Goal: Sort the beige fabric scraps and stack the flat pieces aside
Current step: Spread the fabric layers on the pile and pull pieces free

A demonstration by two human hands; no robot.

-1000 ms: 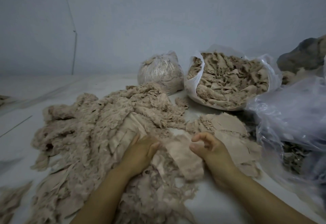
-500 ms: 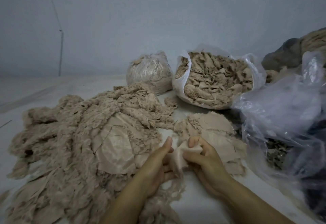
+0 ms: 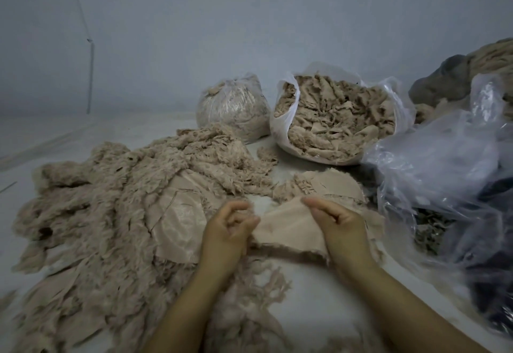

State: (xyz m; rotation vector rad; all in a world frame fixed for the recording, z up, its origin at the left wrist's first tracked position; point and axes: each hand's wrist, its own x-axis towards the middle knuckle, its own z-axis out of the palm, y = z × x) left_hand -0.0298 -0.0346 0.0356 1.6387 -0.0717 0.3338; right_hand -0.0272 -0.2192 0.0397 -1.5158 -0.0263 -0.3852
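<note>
A big heap of beige fabric scraps [image 3: 116, 208] covers the white surface at the left and centre, frilly pieces mixed with smooth ones. Between my hands hangs one flat beige piece [image 3: 288, 230], stretched sideways. My left hand [image 3: 230, 227] pinches its left edge with curled fingers. My right hand [image 3: 336, 225] grips its right edge, thumb on top. Just beyond my right hand lies a small stack of flat beige pieces [image 3: 330, 186].
An open white plastic bag [image 3: 280, 130] full of beige scraps stands at the back, a tied clear bag [image 3: 233, 108] of scraps to its left. Crumpled clear plastic bags [image 3: 449, 163] with dark contents crowd the right side. A wall rises behind.
My hands lifted one flat piece out of the heap, bunched it between them, and have now pulled apart, spreading it flat. The view has shifted slightly.
</note>
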